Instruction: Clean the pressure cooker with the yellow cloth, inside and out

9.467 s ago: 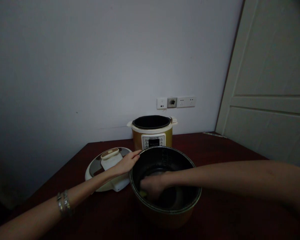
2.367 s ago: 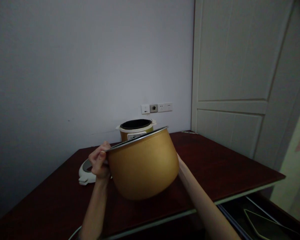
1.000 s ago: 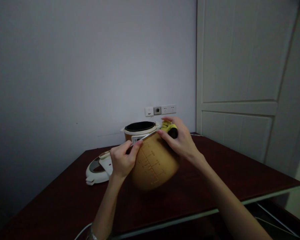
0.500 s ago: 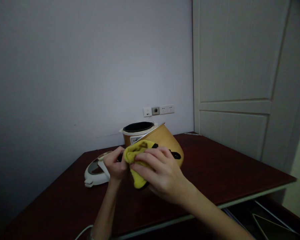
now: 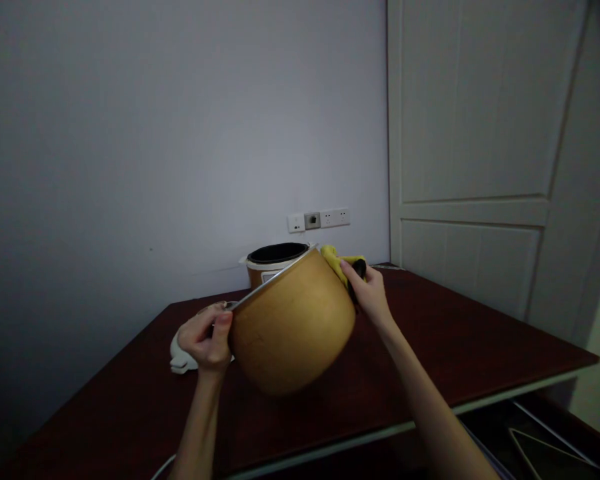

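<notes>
A gold inner pot (image 5: 295,327) is held tilted above the table, its outer side facing me and its rim sloping up to the right. My left hand (image 5: 210,337) is closed on the pot's rim at the lower left, the thumb on the outside. At the upper right, my right hand (image 5: 370,290) pinches a yellow cloth (image 5: 334,261) against the pot's outside near the rim. A black part (image 5: 360,269) shows by the right fingers; whether it is cloth or handle I cannot tell. The pot's inside is hidden.
Behind the pot stands a rice cooker body (image 5: 255,273) with its top uncovered. A white lid (image 5: 181,360) lies on the dark red table (image 5: 460,333), partly behind my left hand. Wall sockets (image 5: 335,217) are at the back. An open drawer (image 5: 545,433) sits below the table edge.
The pot has turned, bringing more of its gold outside into view. My right hand with the cloth has moved from beside my left hand to the pot's upper right. My left hand has shifted slightly left.
</notes>
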Motion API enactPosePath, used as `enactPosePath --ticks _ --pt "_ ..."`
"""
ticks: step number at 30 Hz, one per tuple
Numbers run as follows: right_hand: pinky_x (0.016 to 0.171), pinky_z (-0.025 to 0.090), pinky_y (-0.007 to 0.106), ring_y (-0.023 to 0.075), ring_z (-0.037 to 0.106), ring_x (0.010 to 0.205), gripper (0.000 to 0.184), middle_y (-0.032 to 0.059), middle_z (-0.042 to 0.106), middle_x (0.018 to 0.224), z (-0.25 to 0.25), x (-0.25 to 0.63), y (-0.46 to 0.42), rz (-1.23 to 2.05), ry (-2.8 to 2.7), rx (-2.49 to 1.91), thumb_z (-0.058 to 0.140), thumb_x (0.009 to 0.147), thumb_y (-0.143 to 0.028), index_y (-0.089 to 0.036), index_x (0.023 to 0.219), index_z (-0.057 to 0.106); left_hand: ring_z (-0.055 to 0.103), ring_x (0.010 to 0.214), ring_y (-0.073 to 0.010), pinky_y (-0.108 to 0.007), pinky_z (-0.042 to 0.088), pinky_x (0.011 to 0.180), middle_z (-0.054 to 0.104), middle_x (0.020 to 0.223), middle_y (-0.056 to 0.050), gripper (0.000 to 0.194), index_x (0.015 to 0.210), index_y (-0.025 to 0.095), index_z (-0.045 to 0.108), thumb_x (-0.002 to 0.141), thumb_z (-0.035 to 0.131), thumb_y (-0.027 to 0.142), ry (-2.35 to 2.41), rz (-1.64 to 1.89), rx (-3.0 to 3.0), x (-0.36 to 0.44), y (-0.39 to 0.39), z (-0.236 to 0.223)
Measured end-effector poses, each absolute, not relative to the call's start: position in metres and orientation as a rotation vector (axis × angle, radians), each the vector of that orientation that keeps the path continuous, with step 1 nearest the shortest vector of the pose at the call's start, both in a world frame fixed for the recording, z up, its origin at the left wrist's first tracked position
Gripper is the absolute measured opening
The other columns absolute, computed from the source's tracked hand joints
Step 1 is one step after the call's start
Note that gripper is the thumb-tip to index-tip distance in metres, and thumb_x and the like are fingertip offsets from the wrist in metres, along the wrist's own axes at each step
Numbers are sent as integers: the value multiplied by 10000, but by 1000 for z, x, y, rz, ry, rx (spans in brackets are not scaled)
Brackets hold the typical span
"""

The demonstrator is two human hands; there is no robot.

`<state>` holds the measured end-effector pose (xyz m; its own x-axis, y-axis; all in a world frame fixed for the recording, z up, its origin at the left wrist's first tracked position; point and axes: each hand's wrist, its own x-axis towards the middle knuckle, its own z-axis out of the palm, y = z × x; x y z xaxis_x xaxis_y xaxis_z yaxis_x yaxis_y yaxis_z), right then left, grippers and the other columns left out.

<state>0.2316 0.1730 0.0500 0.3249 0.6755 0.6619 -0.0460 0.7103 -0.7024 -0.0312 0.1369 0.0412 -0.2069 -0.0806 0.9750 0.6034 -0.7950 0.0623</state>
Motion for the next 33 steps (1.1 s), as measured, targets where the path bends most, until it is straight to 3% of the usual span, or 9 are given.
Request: enactPosePath --ticks 4,7,12,16,21,23,28,33 --pt "595 444 269 171 579 636 338 42 650 672 35 229 203 1071 -1013 -699 722 603 -447 -138 733 676 477 432 -107 -232 363 449 493 491 26 291 592 168 599 803 558 362 -587 -2148 -1631 -37 135 41" --pt "527 412 248 148 542 562 313 23 607 577 36 227 205 1128 -949 -723 749 558 -419 -138 624 629 490 452 -106 -230 371 461 517 526 14 311 588 169 573 838 513 344 -541 -2030 -1683 -38 136 41" --pt "557 433 262 164 568 615 343 25 625 637 52 230 179 684 -1060 -784 682 664 -470 -128 658 656 540 504 -109 -223 410 519 533 536 8 268 593 169 545 840 513 268 -435 -1808 -1715 -38 140 44" --pt "829 460 341 192 601 903 179 46 662 927 57 217 132 102 -1206 -627 590 812 -302 -189 895 702 510 465 -94 -211 405 509 499 507 21 274 571 167 513 832 523 249 -396 -1791 -1699 -35 141 47" --pt "838 474 375 211 571 985 297 74 609 1082 49 197 83 -300 -1441 -456 658 736 -123 -254 999 702 487 448 -100 -219 384 482 460 484 20 323 532 167 476 829 524 283 -436 -1798 -1752 -30 138 48" --pt "816 483 367 208 579 964 302 69 619 1056 50 198 82 -274 -1474 -429 665 728 -117 -255 994 702 478 438 -98 -220 387 480 444 479 22 328 523 166 463 825 528 275 -448 -1812 -1803 -28 136 49" --pt "821 475 335 184 610 888 100 35 668 902 62 215 111 47 -1340 -468 607 798 -203 -216 837 698 490 433 -102 -222 397 476 470 472 19 320 512 163 493 814 536 261 -500 -1797 -1832 -26 135 50" --pt "799 469 322 195 619 854 218 54 691 893 48 228 157 305 -1131 -603 621 767 -366 -173 845 689 524 458 -109 -220 408 474 531 505 6 295 530 157 538 807 552 258 -470 -1848 -1824 -32 135 47"
